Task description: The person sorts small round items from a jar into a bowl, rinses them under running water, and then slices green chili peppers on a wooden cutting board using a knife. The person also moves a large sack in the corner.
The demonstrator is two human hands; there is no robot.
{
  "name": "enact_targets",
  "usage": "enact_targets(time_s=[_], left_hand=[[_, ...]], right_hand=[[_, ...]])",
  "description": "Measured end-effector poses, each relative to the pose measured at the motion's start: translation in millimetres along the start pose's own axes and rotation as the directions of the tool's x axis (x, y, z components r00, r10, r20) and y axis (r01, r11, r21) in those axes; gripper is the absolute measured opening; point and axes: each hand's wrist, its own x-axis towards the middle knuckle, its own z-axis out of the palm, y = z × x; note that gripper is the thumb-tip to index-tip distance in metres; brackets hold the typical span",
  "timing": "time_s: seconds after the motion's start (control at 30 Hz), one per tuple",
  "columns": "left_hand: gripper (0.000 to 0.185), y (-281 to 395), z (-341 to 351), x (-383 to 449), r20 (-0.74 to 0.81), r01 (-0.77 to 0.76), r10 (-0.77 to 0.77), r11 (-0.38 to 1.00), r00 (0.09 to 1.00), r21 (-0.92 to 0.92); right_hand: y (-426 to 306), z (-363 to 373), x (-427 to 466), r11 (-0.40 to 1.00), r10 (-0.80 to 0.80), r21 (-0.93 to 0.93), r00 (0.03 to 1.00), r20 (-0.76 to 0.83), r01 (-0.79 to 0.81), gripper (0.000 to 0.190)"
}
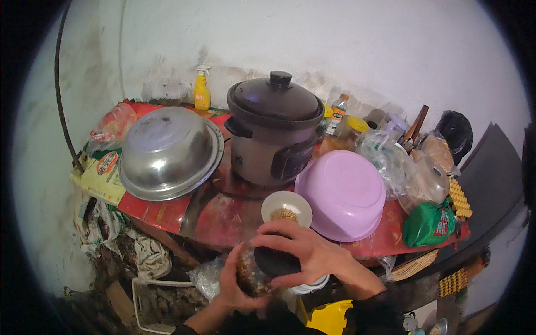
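Note:
A clear jar of grain-like contents [249, 270] lies tilted in my left hand [235, 278], whose fingers and thumb wrap around its body. My right hand [303, 251] grips the jar's dark round lid [274, 260] from above and the right. Whether the lid is tight or loose on the jar, I cannot tell. Just beyond my hands, near the table's front edge, a white bowl [270, 206] holds small yellowish beans or kernels [284, 214], partly covered by my right fingers. An upturned pink plastic basin [347, 192] is to the right of the bowl.
On the red-covered table [220, 217] stand an electric stew pot [274, 146], an upturned metal basin [167, 150] and a yellow spray bottle [202, 92]. Bottles, jars, plastic bags and a green bag [428, 224] crowd the right side. A white plastic basket [136, 303] is below the table.

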Motion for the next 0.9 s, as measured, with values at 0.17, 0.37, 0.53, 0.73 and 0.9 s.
enact_targets(time_s=[0.17, 0.37, 0.53, 0.73, 0.9], left_hand=[[0.122, 0, -15, -6, 0.100, -0.048, 0.029, 0.980, 0.995, 0.191], [0.112, 3, 12, 19, 0.083, -0.289, 0.277, 0.923, 0.957, 0.254], [0.115, 12, 38, 63, 0.212, -0.325, 0.293, 0.936, 0.932, 0.136], [0.112, 33, 72, 141, 0.261, -0.237, 0.217, 0.970, 0.940, 0.047], [0.098, 13, 68, 159, 0.142, -0.143, 0.140, 0.990, 0.980, 0.010]], right_hand=[[-22, 20, -11, 0.981, 0.179, -0.035, 0.965, -0.192, -0.189, 0.071], [-53, 20, -34, 0.889, 0.406, -0.032, 0.817, -0.409, -0.457, 0.074], [-69, -70, -45, 0.776, 0.540, -0.344, 0.839, -0.070, -0.528, 0.089], [-41, -135, -50, 0.800, 0.430, -0.300, 0.846, -0.315, -0.519, 0.082], [9, -210, -31, 0.683, 0.412, -0.298, 0.688, -0.597, -0.667, 0.083]])
